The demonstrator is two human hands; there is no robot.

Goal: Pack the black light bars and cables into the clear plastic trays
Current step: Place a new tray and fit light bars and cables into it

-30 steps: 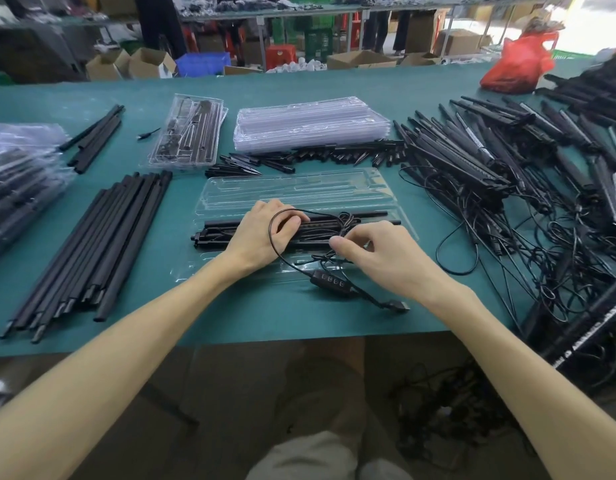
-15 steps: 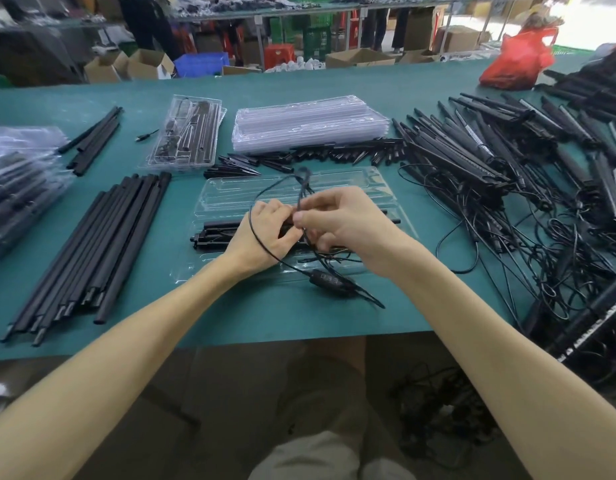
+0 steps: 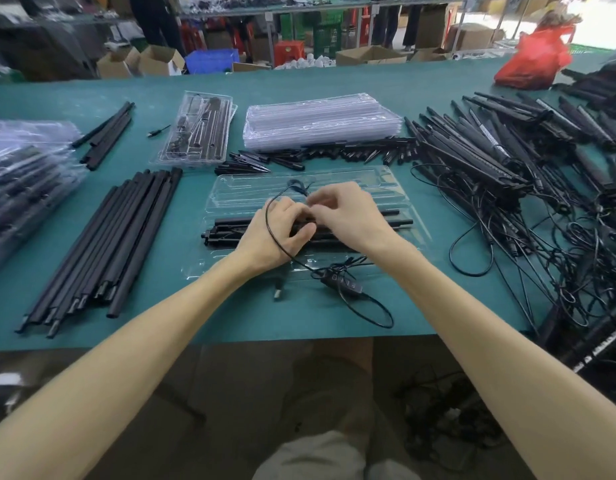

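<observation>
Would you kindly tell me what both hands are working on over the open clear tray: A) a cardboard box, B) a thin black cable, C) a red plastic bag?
B: the left hand and right hand meet over the open clear tray, pinching the thin black cable, which loops across the left hand down to its inline controller.

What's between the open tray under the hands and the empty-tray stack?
Head view: a row of small black parts lies between the open tray and the tray stack.
</observation>
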